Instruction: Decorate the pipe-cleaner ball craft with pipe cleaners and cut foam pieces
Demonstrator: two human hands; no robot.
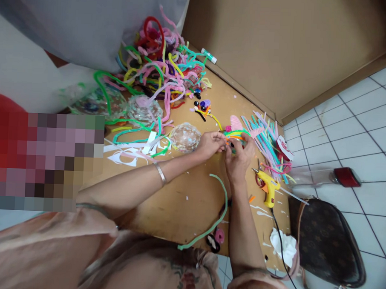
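Observation:
My left hand [213, 144] and my right hand [241, 157] meet over the far part of the table. Between them is a pipe-cleaner figure [237, 133] with green, yellow and orange strands, and pink fuzzy loops on it. The fingers of both hands are pinched on its near edge, by the orange strand; they hide part of it. Left of my left hand lies a round clear plastic piece [185, 137]. A smaller yellow and orange pipe-cleaner figure [203, 108] rests beyond the hands. Nearer my body, a long green pipe cleaner [225, 197] curves across the table.
A yellow hot glue gun [268, 188] with a black cord lies right of my right arm. Straight pipe cleaners [265, 135] are bunched behind it. A tangled heap of pipe cleaners [164, 71] and a glue stick [209, 55] are farther back. A brown bag [329, 242] stands at right.

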